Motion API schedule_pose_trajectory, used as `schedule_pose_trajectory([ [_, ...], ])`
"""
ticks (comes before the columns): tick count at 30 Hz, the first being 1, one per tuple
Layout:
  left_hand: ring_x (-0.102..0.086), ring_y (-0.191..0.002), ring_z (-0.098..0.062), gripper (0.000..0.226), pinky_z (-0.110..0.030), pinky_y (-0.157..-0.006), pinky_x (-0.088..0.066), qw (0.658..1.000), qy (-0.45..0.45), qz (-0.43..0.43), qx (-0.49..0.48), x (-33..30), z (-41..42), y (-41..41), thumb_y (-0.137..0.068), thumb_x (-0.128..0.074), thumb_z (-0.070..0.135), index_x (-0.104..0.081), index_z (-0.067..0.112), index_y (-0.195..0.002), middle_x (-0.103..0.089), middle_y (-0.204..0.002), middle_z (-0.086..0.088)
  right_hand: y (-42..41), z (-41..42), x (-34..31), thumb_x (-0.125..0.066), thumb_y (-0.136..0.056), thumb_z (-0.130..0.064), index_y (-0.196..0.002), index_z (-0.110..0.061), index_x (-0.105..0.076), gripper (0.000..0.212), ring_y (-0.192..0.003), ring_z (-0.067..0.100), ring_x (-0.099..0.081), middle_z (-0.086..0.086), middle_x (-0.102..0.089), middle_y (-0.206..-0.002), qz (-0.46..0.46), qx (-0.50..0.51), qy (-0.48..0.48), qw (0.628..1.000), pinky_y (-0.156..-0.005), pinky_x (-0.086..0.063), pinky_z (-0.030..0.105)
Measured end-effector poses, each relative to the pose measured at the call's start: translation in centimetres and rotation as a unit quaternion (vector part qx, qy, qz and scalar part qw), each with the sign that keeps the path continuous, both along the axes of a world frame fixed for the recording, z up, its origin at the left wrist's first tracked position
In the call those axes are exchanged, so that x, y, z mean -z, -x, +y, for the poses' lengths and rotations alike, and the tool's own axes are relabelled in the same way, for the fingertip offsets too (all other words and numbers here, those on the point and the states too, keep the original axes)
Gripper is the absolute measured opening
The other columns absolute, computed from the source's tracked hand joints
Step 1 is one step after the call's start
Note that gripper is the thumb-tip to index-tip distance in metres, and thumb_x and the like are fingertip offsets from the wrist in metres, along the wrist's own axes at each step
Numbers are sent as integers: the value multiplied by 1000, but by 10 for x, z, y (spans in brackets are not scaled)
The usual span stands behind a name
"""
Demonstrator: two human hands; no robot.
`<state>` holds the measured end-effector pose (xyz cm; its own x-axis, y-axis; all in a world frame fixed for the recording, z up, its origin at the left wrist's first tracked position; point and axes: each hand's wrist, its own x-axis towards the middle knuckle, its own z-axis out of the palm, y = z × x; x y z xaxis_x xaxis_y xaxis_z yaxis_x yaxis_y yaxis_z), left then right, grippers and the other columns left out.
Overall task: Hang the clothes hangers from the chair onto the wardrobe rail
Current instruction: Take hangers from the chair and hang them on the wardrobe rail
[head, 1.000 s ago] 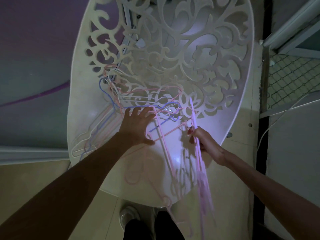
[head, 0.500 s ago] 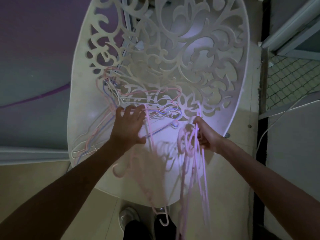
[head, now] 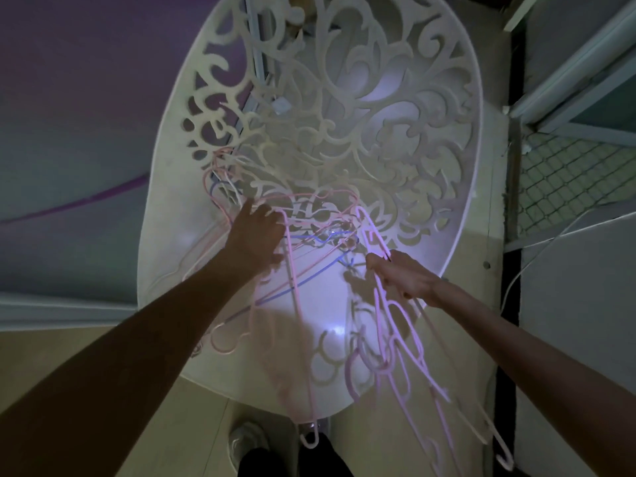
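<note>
Two bare arms reach forward and down over a white chair (head: 447,187) with a scroll-cut back. The left hand (head: 256,235), palm down with its knuckles up, sits near the middle of the seat where the seat meets the cut-out back; its fingers curl down into a tangle of pink and blue hangers (head: 309,235) lying there, though the view from above does not show plainly whether they close round any one wire. A blue hanger arm (head: 303,280) runs out from under that hand toward the seat's front left edge, and more hangers (head: 192,249) lie along the seat's left side.

The right hand (head: 402,275) is over the right half of the seat, wrist bent and forearm coming in from the lower right corner. Its fingers are clenched round a bunch of pink hangers (head: 395,339), which trails down past the seat's front edge, blurred, with hooks pointing toward the floor (head: 86,356). One shoe (head: 246,442) shows below the chair's front edge.
</note>
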<state>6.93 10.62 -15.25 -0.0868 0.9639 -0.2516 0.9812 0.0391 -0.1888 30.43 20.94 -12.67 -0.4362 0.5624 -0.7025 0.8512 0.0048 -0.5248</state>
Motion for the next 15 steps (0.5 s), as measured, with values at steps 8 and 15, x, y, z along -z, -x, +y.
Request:
schedule_pose_trajectory([
  [8,-51,-123,-18,31,-29,-98,-37,943,-99,-246,-202,-17,-19,-4,-91,-55,28,-58,26,-121,-58,-130,6,-2,0,-4,-48,-88,-49,-69,-22,-48,33,-51,13,-33,0,-43,-66,26,175,40,983,-49,-25,21],
  [15,-54,-118,-20,30,-26,-92,-40,823,39,-441,-355,-33,-82,-27,-97,-45,31,-62,19,-119,-57,-133,-2,4,-21,-36,-48,-86,-52,-68,-16,-43,40,-49,15,-30,3,-40,-64,32,256,80,963,-47,-23,20],
])
